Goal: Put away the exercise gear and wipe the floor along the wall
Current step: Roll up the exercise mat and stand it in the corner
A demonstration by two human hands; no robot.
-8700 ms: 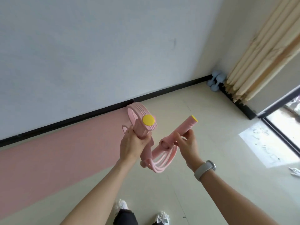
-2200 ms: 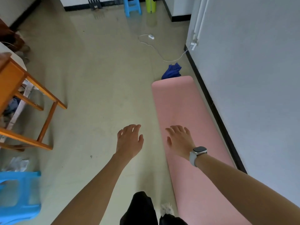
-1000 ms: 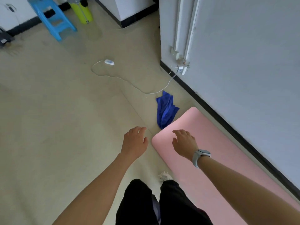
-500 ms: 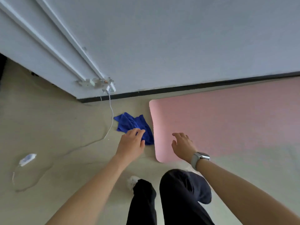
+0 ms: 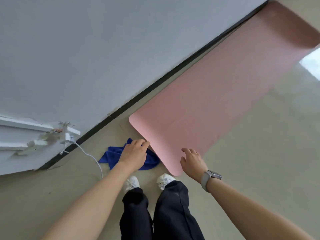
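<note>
The blue cloth (image 5: 110,155) is lying crumpled on the floor (image 5: 259,153) just beside the near end of the pink yoga mat (image 5: 216,101), which is stretching along the black baseboard (image 5: 155,84); my left hand (image 5: 134,154) is hovering over the cloth, fingers relaxed, gripping nothing; my right hand (image 5: 191,161), watch (image 5: 210,178) on its wrist, is hanging open above the mat's corner; a white cable (image 5: 91,157) is trailing nearby.

No readable text, label, brand, number or sign appears on anything here.
</note>
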